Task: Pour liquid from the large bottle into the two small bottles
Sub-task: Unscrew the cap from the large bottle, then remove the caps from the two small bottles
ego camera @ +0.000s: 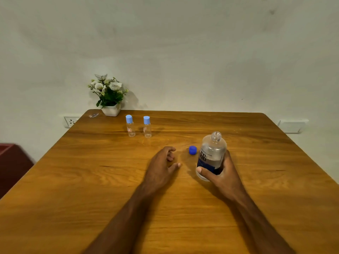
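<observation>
My right hand [222, 173] grips the large clear bottle [211, 153] around its lower half; the bottle stands upright on the table with its neck uncapped and clear liquid inside. Its dark blue cap [192, 150] lies on the table just left of it. My left hand [162, 162] hovers low over the table left of the cap, fingers loosely curled, holding nothing. Two small clear bottles with light blue caps stand upright farther back: the left one [130, 126] with a red-printed label, the right one [147, 127] plain.
The wooden table [91, 171] runs to a white wall. A white pot of artificial flowers [110, 96] stands at the back left corner beside a small sticker. Wall sockets [70, 121] sit at either side, and a dark red object [12, 165] lies left of the table.
</observation>
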